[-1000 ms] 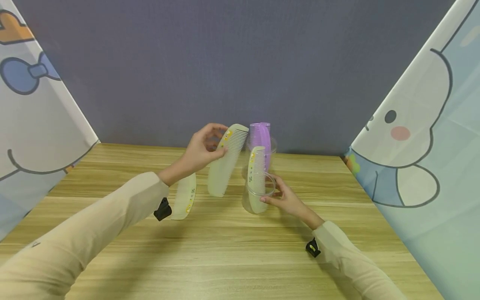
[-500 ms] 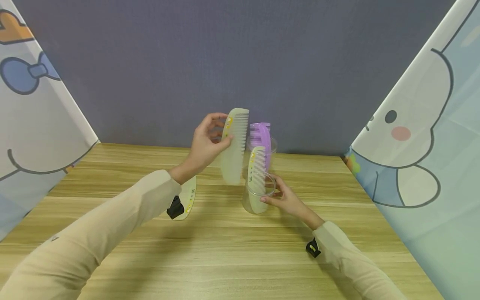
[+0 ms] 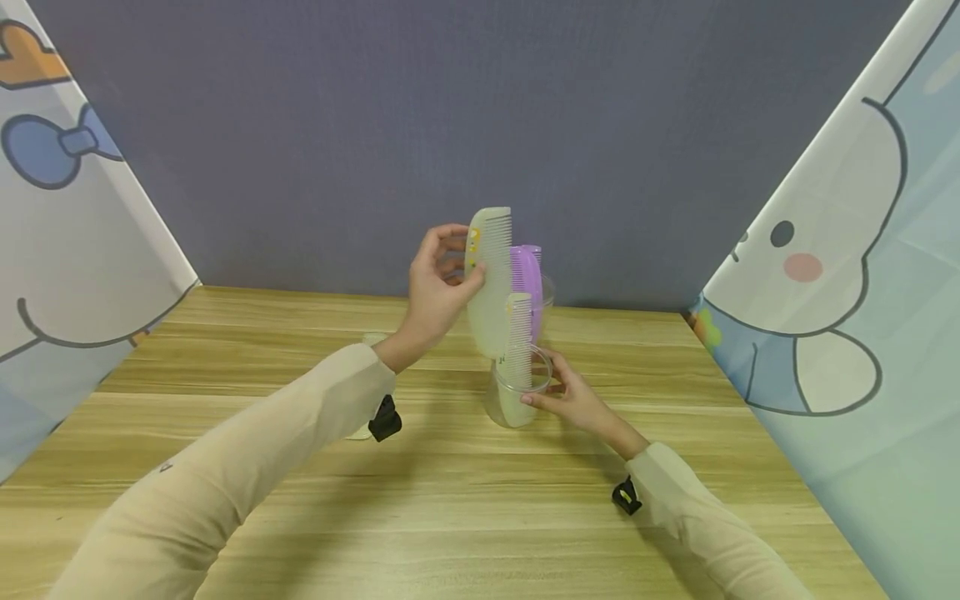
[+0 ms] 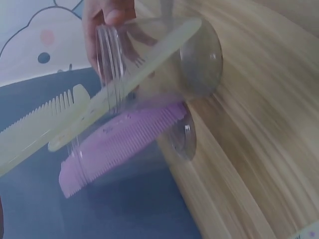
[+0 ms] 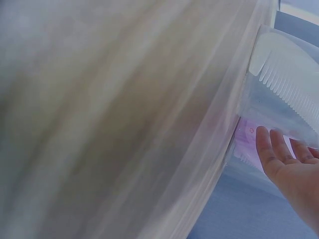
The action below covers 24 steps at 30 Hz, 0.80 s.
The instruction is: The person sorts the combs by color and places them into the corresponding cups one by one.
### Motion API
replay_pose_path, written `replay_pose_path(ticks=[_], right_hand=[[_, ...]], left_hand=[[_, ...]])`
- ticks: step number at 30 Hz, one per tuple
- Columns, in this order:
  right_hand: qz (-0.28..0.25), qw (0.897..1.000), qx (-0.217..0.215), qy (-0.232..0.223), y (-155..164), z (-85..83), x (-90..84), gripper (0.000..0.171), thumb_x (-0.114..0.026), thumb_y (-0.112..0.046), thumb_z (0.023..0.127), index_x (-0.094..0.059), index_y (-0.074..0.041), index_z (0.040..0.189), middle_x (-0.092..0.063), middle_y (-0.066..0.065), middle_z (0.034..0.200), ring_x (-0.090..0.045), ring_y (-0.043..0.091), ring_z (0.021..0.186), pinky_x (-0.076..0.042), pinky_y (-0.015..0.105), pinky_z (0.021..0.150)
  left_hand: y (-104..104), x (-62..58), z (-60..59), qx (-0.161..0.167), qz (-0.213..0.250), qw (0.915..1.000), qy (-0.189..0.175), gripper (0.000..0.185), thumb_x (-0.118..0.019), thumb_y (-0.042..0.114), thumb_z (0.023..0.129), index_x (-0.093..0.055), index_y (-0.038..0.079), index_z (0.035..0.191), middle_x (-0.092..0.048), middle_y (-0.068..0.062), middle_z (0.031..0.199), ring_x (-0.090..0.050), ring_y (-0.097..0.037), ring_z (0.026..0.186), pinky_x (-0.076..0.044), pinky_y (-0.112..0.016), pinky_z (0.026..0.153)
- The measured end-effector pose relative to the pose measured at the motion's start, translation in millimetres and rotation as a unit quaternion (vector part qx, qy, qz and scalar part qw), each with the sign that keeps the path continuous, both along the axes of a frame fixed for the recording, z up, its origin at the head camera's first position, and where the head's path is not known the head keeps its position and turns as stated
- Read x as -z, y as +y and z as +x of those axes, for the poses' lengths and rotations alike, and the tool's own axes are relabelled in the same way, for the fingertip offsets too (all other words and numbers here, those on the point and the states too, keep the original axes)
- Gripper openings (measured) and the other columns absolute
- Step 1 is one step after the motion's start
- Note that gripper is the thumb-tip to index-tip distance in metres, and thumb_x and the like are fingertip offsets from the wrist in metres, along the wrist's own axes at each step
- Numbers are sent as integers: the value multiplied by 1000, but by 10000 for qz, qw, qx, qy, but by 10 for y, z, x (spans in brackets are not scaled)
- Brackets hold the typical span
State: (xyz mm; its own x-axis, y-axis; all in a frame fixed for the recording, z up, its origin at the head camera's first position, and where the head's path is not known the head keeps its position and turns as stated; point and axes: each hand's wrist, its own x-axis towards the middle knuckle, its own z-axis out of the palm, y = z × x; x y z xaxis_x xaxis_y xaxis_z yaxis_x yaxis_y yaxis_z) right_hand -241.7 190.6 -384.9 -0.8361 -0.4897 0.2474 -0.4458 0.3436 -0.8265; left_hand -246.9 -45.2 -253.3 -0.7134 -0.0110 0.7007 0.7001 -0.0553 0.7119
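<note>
Upright above the table, a pale yellow-green comb [image 3: 491,287] is pinched by my left hand [image 3: 437,287], thumb in front and fingers behind. Its lower end is near the rim of a clear plastic cup [image 3: 492,407]. The left wrist view shows this held comb [image 4: 30,134] outside the cup mouth. My right hand [image 3: 576,402] grips the cup near its rim. Another pale comb [image 3: 517,329] stands inside that cup. Behind it, a second clear cup [image 3: 549,293] holds purple comb [image 3: 531,287] material; how many combs I cannot tell.
A pale comb [image 3: 362,434] lies on the wooden table [image 3: 480,508] at the left, mostly hidden under my left forearm. A dark grey panel [image 3: 450,125] rises behind the table. Cartoon-printed panels [image 3: 817,217] stand at both sides.
My left hand has carried its comb rightward and up, turning it from tilted to upright, nearer the front cup. My left forearm now covers more of the lying comb. The right hand has stayed still.
</note>
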Motion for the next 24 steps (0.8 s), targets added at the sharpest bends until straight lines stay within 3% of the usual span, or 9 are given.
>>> replay_pose_path(ticks=[7,15,24], right_hand=[[40,10000,-19,-2,5,-6,7,72,-68,-11,81,-26,-10,141,-39,23,137,-44,42,119,-45,50,88],[122,9999,-28,-74,16,-11,4,74,-67,-13,82,-24,-14,142,-38,17,139,-44,37,120,-44,49,90],[129,9999,-16,-78,9,6,-9,75,-68,-14,82,-23,-13,142,-39,18,138,-45,38,118,-45,49,90]], left_hand=[[142,94,-7,66,10,9998,-210,40,-58,-10,80,-43,-8,118,-55,-23,102,-61,-27,78,-52,-24,60],[250,240,43,102,-203,9987,-451,41,-58,-10,80,-42,-10,118,-54,-25,103,-61,-33,80,-55,-37,64],[336,415,98,200,-155,9965,-798,41,-58,-11,80,-41,-9,118,-53,-25,106,-61,-36,82,-56,-37,69]])
